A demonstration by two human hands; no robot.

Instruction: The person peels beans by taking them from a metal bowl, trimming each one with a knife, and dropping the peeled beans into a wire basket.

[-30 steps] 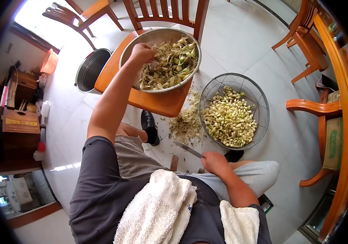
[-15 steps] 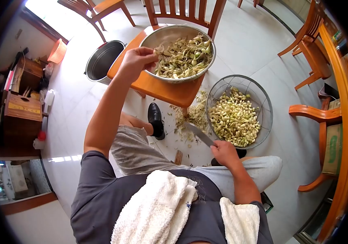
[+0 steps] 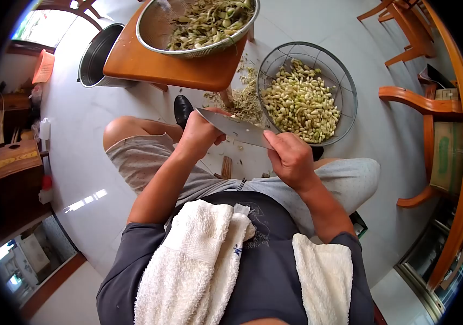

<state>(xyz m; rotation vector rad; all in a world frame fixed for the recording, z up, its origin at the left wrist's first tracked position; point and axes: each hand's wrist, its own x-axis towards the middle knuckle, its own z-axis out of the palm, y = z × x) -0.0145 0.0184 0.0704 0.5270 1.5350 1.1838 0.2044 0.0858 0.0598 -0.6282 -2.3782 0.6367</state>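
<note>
My right hand [image 3: 292,157] grips the handle of a knife [image 3: 242,131], its broad metal blade pointing left and up over the floor. Just behind the blade's far end, my left hand [image 3: 203,130] is closed, with its fingers curled and partly covered by the metal. A small pale bulb [image 3: 233,116] shows at the blade's upper edge by those fingers, mostly hidden. Ahead, a perforated metal colander [image 3: 147,30] holds untrimmed bulbs with stems [image 3: 210,27]. Right of it, a round wire-framed basket [image 3: 349,111] contains many trimmed, pale bulbs [image 3: 302,100].
The colander stands on a wooden chair [image 3: 174,70]. Trimmings [image 3: 245,103] lie on the floor between chair and basket. A dark metal bucket [image 3: 99,59] is to the chair's left. A piece of wood [image 3: 226,167] lies between my legs. Wooden chairs and a table edge line the right.
My left hand has come back from the colander to the knife blade. My right hand has lifted the knife and turned it flatter. The view has shifted, so the colander sits higher.
</note>
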